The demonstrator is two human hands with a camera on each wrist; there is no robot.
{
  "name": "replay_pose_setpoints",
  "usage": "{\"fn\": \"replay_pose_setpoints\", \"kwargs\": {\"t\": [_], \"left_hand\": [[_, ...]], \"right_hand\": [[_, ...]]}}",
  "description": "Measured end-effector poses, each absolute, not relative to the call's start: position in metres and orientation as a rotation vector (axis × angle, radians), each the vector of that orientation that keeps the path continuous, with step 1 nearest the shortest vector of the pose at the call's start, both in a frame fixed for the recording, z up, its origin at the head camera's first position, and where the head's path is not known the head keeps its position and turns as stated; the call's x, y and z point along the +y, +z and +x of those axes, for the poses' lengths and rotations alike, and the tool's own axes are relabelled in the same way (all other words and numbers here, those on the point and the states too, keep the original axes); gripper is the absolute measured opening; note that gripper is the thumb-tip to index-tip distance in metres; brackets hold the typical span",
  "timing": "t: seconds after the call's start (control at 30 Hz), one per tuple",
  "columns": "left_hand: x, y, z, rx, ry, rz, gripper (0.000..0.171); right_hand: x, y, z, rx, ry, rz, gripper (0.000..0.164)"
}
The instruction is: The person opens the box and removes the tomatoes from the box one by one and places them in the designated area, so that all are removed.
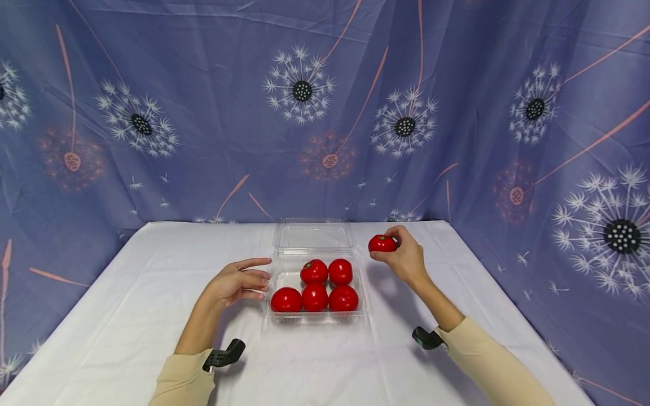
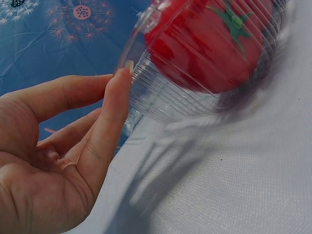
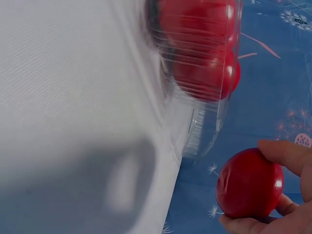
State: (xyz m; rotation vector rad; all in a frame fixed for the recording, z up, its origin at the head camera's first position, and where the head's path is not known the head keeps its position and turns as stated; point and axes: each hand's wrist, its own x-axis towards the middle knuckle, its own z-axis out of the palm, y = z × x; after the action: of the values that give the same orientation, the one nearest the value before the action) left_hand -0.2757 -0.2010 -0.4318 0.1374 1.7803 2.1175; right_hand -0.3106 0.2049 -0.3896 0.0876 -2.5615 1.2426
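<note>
A clear plastic container (image 1: 289, 277) stands on the table with its lid (image 1: 313, 235) folded back. Several red tomatoes (image 1: 315, 297) sit inside, filling the front row and the back middle and right; the back left spot shows bare plastic. My left hand (image 1: 241, 283) is at the container's left side, fingers fairly straight, fingertips (image 2: 126, 73) against the clear wall. To the right of the container, my right hand (image 1: 406, 256) grips another tomato (image 1: 382, 243) between thumb and fingers, raised above the cloth. This held tomato (image 3: 249, 184) shows its smooth underside in the right wrist view.
White cloth (image 1: 127, 299) covers the table. Behind and on both sides hangs a blue curtain (image 1: 213, 113) with dandelion prints. Dark wrist devices (image 1: 224, 355) are worn at both sleeves.
</note>
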Motion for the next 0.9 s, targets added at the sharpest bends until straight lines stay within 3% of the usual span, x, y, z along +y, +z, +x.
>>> {"fn": "replay_pose_setpoints", "kwargs": {"t": [0.13, 0.27, 0.9], "left_hand": [[-0.201, -0.432, -0.276, 1.781, 2.122, 0.137, 0.070], [-0.202, -0.431, -0.276, 1.780, 2.116, 0.130, 0.070], [-0.201, -0.432, -0.277, 1.771, 2.126, 0.117, 0.070]], "right_hand": [[0.210, -0.392, -0.311, -2.561, 1.256, 0.087, 0.070], [0.215, -0.395, -0.311, -2.571, 1.244, 0.085, 0.077], [0.223, -0.396, -0.309, -2.645, 1.251, -0.009, 0.074]]}}
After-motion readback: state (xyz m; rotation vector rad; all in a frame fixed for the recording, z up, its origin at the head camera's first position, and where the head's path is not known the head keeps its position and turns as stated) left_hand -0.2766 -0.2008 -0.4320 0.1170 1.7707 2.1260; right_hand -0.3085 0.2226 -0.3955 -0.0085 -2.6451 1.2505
